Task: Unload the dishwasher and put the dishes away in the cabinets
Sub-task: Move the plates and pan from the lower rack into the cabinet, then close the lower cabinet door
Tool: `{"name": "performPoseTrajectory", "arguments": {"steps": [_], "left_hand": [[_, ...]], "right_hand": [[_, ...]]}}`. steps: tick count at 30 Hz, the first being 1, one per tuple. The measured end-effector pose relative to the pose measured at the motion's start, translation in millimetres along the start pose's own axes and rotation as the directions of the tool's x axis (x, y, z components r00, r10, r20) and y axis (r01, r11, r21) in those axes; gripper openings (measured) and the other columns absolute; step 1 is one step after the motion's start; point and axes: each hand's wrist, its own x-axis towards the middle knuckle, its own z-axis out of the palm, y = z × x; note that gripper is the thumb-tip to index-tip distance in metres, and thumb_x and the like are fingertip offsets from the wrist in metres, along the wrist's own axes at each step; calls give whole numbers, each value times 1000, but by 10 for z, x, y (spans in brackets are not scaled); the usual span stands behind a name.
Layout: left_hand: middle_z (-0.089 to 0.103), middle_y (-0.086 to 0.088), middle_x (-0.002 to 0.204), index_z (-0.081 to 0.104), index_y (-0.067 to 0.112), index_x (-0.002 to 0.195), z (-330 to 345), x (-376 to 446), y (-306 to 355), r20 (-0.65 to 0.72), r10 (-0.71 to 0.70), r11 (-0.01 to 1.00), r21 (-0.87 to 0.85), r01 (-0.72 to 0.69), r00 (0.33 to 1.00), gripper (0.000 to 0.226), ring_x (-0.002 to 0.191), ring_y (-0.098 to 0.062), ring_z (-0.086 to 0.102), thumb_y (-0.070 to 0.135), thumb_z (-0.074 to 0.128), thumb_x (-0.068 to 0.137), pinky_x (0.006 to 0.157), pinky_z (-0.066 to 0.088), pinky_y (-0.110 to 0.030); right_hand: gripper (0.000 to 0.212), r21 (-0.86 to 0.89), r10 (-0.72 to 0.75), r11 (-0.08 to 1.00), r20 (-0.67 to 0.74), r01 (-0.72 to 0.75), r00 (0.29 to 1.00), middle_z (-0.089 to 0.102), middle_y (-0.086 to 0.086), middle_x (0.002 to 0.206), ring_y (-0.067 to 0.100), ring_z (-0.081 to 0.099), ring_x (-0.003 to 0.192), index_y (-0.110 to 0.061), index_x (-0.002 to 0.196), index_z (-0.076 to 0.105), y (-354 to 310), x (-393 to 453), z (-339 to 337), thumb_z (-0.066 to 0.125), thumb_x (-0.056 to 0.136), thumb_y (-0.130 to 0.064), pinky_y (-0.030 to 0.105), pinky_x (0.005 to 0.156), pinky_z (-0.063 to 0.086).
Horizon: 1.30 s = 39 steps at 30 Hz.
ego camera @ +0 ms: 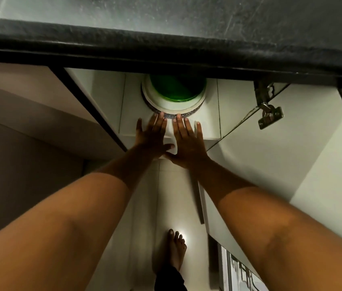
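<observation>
Here the left hand [151, 135] and right hand [188, 139] lie flat, fingers straight, fingertips touching the speckled plate [173, 116] beneath a white plate [166, 102] and green bowl [176, 89] on the cabinet shelf [212, 122], under the dark bench [166, 47].

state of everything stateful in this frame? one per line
cabinet door: open
plate stack: on the cabinet shelf, green dish on top
left hand: flat, fingers straight, touching the stack's rim
right hand: flat, fingertips at the rim
dishwasher rack: only a corner shows, load unclear
</observation>
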Motion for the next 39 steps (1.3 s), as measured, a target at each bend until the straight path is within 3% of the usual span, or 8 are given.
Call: {"name": "performPoseTrajectory", "arguments": {"steps": [7,10,12,15,18,23,27,39], "left_hand": [[-20,-12,163,-12,26,156,-98,-101,-16,31,-18,999,49,16,999,81,150,-28,-21,71,14,94,110,-16,-71],[-11,-15,164,-8,22,157,-121,-367,15,14,-32,998,55,31,999,79,151,-29,-16,67,15,96,110,-15,-71],[2,-15,165,3,20,158,-169,-550,26,-1,-14,1000,13,14,1000,75,153,-29,-8,62,19,99,112,-13,-69],[38,-15,151,37,15,146,-309,-930,9,-83,46,984,-169,-60,995,56,141,-33,36,48,35,102,117,19,-58],[46,-10,138,48,16,134,-490,-1387,-48,-107,90,968,-223,-112,990,39,120,-32,55,37,44,101,95,49,-46],[49,-8,133,49,20,131,-779,-2442,-160,-214,95,976,-174,-134,972,39,121,-32,51,38,50,97,92,49,-48],[47,-6,138,44,23,138,-1194,-3242,-152,-325,64,986,-123,-109,944,50,131,-28,43,46,54,94,107,38,-50],[16,-13,162,15,21,154,-2158,-5422,377,-454,-20,997,-77,-17,891,75,153,-30,4,56,46,95,119,13,-61]], "right_hand": [[98,-40,-41,998,81,45,996,-8,15,165,35,-5,153,-14,159,2,-14,13,-300,45,90,-70,59,121,1],[89,-53,-51,997,107,57,993,7,17,165,35,3,152,-16,159,3,-138,-183,-498,47,94,-59,59,121,2],[79,31,-29,999,107,26,994,28,16,158,35,27,146,-16,157,16,-221,-346,-613,50,95,-53,54,119,20],[56,134,51,989,69,-60,996,51,12,134,32,53,122,-14,140,44,-326,-663,-849,55,95,-45,45,97,48],[38,126,98,987,37,-102,995,56,10,123,31,56,115,-13,126,55,-420,-996,-1104,56,95,-35,40,91,50],[35,134,146,981,-60,-137,988,57,9,125,29,54,117,-16,124,57,-741,-1889,-1678,56,94,-34,38,93,46],[51,132,189,977,-144,-171,971,51,6,133,25,48,123,-21,139,47,-1117,-2698,-2203,57,94,-43,40,99,46],[70,156,225,971,-319,-183,921,39,12,146,28,38,135,-20,150,31,-1782,-4617,-3524,53,94,-55,42,107,40]]}}
